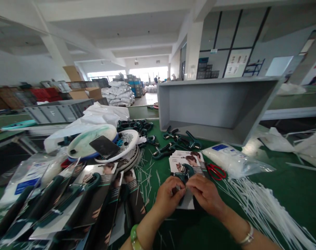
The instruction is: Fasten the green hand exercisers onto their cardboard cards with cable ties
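A dark green plier-like hand tool [185,173] with a shiny metal head lies on a stack of printed cards [175,160]. My left hand [169,196] is closed around the tool's handles, thumb and fingertips pressed together. Right beside it, my right hand [206,195] pinches at the same spot; what is between its fingertips is too small to make out. Red-handled scissors [215,172] rest just past my right hand. Loose white zip ties [257,198] spread over the green table on the right, below a plastic bag of zip ties [232,159].
More green tools [179,140] lie ahead, before a grey crate [199,104] tipped on its side. Carded tools [77,194] pile up at left. A phone [104,146] rests on round lids [92,139]. Scattered zip ties [144,177] lie between.
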A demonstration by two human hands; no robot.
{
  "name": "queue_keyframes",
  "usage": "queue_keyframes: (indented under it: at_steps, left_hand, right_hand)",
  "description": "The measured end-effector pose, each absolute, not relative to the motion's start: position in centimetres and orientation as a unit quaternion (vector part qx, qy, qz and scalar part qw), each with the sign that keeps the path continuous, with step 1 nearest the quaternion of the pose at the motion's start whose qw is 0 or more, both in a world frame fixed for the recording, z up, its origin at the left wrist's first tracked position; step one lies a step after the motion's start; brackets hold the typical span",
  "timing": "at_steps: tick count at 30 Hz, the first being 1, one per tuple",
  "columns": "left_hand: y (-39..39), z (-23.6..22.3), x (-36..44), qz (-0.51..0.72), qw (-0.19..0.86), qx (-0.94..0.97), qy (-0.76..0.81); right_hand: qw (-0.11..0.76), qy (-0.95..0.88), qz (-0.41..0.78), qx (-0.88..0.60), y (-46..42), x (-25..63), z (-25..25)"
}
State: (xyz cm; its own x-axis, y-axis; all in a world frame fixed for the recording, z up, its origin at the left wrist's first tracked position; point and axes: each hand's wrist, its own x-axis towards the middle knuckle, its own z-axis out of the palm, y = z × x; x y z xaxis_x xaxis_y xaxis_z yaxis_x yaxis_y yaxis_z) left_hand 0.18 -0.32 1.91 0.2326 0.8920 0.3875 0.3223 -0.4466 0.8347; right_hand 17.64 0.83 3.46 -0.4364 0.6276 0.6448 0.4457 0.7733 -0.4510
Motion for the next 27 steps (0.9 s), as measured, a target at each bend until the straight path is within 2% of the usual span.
queue_keyframes:
  at_steps: [3, 6, 9, 13, 20, 24, 27]
  left_hand:
    - [-0.4, 4.2, 0.1, 0.39, 0.273, 0.736, 0.481]
    - [-0.6, 5.4, 0.0, 0.318, 0.209, 0.749, 0.542]
    - [-0.8, 4.4, -0.1, 0.281, 0.193, 0.749, 0.569]
    - [-0.4, 2.0, -0.3, 0.316, 0.202, 0.707, 0.6]
    - [0.4, 1.2, -0.7, 0.349, 0.234, 0.657, 0.626]
    - [0.5, 1.8, -0.1, 0.332, 0.221, 0.654, 0.643]
    - [0.9, 2.1, 0.8, 0.322, 0.216, 0.649, 0.654]
  right_hand:
    - [0.502, -0.759, 0.144, -0.389, 1.2, 16.9, 3.4]
    - [0.527, -0.713, 0.162, -0.433, 2.3, 16.5, 3.2]
    - [0.51, -0.712, 0.206, -0.436, 3.1, 16.2, 3.1]
    - [0.465, -0.758, 0.253, -0.381, 2.9, 16.4, 2.9]
    - [0.323, -0.896, 0.118, -0.281, 2.2, 18.3, 2.6]
    - [0.311, -0.897, 0.106, -0.296, 2.2, 18.3, 2.6]
    - [0.347, -0.876, 0.124, -0.313, 1.9, 17.9, 2.4]
